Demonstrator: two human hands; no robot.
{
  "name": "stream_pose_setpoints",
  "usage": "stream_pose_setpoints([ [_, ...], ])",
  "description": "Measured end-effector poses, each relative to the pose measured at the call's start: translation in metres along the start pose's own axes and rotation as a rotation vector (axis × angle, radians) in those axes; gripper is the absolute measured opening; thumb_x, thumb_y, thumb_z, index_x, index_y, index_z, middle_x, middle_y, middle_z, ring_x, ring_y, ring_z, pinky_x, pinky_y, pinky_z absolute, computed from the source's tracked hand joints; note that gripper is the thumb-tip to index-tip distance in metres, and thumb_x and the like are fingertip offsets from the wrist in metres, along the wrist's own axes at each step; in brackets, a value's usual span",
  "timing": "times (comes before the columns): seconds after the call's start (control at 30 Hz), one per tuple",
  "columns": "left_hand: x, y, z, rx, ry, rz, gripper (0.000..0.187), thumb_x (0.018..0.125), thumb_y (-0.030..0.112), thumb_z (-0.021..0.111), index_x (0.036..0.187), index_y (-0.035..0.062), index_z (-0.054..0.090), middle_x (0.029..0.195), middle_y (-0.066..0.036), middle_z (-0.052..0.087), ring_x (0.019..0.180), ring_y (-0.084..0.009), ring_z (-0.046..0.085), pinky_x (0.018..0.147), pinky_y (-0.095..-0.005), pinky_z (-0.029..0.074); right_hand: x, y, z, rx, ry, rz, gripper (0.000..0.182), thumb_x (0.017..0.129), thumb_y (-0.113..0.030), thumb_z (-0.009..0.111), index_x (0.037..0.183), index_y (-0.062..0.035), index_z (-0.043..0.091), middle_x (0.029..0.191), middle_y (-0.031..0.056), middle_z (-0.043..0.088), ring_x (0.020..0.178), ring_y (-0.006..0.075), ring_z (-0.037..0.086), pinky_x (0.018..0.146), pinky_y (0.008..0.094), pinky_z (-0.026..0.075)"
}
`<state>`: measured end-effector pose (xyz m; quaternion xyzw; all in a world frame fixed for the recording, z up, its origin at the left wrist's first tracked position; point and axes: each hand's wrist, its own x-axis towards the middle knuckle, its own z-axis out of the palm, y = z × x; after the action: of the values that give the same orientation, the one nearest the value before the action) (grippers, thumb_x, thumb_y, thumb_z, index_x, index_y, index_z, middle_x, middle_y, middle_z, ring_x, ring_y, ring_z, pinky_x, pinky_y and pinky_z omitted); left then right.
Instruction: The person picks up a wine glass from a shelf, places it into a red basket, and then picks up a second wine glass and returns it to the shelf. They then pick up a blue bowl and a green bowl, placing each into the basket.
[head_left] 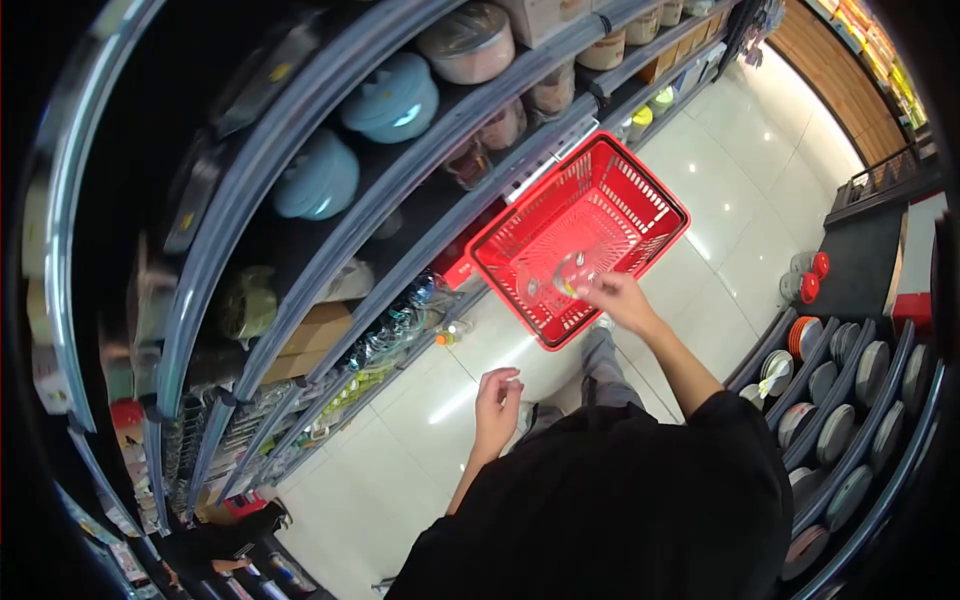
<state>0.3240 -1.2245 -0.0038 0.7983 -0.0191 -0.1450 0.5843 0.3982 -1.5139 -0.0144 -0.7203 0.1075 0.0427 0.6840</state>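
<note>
Over the near part of a red shopping basket (683, 212), my right hand (612, 300) is closed on a small clear transparent object (574, 272), perhaps a glass or plastic container. The basket has slotted walls, and its visible floor holds nothing that I can make out apart from the area behind the clear object. My left hand (497, 398) hangs lower and to the left, in front of my body and away from the basket. Its fingers are curled, and what they hold, if anything, is too small to tell.
Shelves on the left carry blue pots (392, 98), a pink-lidded pot (467, 43) and glassware. Racks of plates (836, 435) stand on the right. Red-and-clear containers (804, 277) sit near a dark platform. Pale floor tiles (718, 160) run between the shelves.
</note>
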Motion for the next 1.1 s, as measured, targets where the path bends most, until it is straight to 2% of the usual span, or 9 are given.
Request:
stream_pose_setpoints([
  [0.13,-0.018,-0.003,-0.059,-0.199,-0.029,0.098,0.036,0.099,0.013,0.049,0.133,0.0022,0.046,0.127,-0.014,0.046,0.100,-0.0223,0.064,0.087,-0.0325,0.052,-0.081,-0.025,0.094,-0.098,-0.115,-0.266,0.026,0.079,-0.026,0.079,0.070,-0.0048,0.066,0.060,0.0008,0.059,0.059,0.0094,0.054,0.057,0.0266,0.043],
  [0.23,-0.060,-0.020,-0.107,-0.449,-0.043,-0.080,0.050,0.105,0.035,0.030,0.147,0.0076,0.029,0.143,-0.017,0.036,0.109,-0.0271,0.061,0.094,-0.0368,0.050,-0.125,-0.049,0.171,-0.267,-0.332,-0.327,0.028,0.074,-0.028,0.082,0.071,-0.0040,0.066,0.068,0.0092,0.063,0.067,0.0205,0.063,0.065,0.0316,0.049],
  [0.4,-0.175,-0.070,-0.187,-0.740,0.239,-0.177,0.053,0.103,0.045,0.030,0.139,0.0070,0.042,0.138,-0.016,0.046,0.112,-0.0298,0.058,0.095,-0.0411,0.049,-0.180,-0.062,0.315,-0.371,-0.793,-0.599,0.027,0.071,-0.029,0.082,0.074,-0.0054,0.068,0.072,0.0115,0.064,0.070,0.0281,0.063,0.066,0.0364,0.050],
  [0.47,-0.233,-0.076,-0.219,-1.117,0.280,-0.279,0.055,0.101,0.047,0.034,0.133,0.0038,0.047,0.130,-0.016,0.052,0.108,-0.0301,0.060,0.094,-0.0429,0.050,-0.198,-0.067,0.363,-0.556,-1.086,-0.834,0.041,0.073,-0.047,0.076,0.076,-0.0074,0.069,0.077,0.0124,0.064,0.078,0.0322,0.064,0.077,0.0410,0.050],
  [0.6,-0.331,-0.109,-0.232,-1.288,0.597,-0.210,0.057,0.101,0.045,0.034,0.127,-0.0035,0.049,0.120,-0.019,0.058,0.099,-0.0294,0.063,0.087,-0.0437,0.054,-0.239,-0.069,0.449,-0.555,-1.536,-1.029,0.043,0.077,-0.052,0.070,0.088,-0.0099,0.070,0.082,0.0126,0.063,0.085,0.0319,0.062,0.081,0.0424,0.048],
  [0.77,-0.407,-0.127,-0.216,-1.337,1.034,-0.141,0.054,0.101,0.043,0.036,0.122,-0.0042,0.051,0.115,-0.019,0.060,0.095,-0.0287,0.064,0.081,-0.0425,0.057,-0.296,-0.055,0.521,-0.493,-1.889,-0.991,0.037,0.082,-0.046,0.069,0.094,-0.0107,0.067,0.084,0.0115,0.063,0.085,0.0313,0.062,0.082,0.0412,0.048],
  [0.83,-0.428,-0.142,-0.204,-1.416,1.390,-0.146,0.052,0.098,0.043,0.041,0.119,-0.0025,0.051,0.119,-0.017,0.057,0.101,-0.0297,0.061,0.085,-0.0449,0.054,-0.318,-0.039,0.545,-0.526,-2.002,-0.974,0.039,0.089,-0.039,0.063,0.118,-0.0125,0.061,0.094,0.0148,0.065,0.089,0.0345,0.062,0.083,0.0425,0.049],
  [1.0,-0.465,-0.185,-0.175,-1.671,1.794,0.144,0.052,0.092,0.045,0.046,0.120,0.0018,0.048,0.121,-0.013,0.051,0.114,-0.0309,0.051,0.095,-0.0456,0.046,-0.361,-0.016,0.610,-0.446,-2.279,-0.807,0.050,0.094,-0.029,0.055,0.140,-0.0128,0.042,0.113,0.0189,0.062,0.099,0.0375,0.061,0.085,0.0444,0.050],
  [1.1,-0.472,-0.204,-0.194,-1.842,2.503,0.259,0.052,0.090,0.046,0.047,0.120,0.0034,0.048,0.120,-0.010,0.049,0.109,-0.0278,0.050,0.095,-0.0432,0.047,-0.374,0.007,0.655,-0.448,-2.389,-0.852,0.040,0.094,-0.029,0.055,0.130,-0.0117,0.054,0.111,0.0169,0.063,0.102,0.0353,0.060,0.088,0.0436,0.048],
])
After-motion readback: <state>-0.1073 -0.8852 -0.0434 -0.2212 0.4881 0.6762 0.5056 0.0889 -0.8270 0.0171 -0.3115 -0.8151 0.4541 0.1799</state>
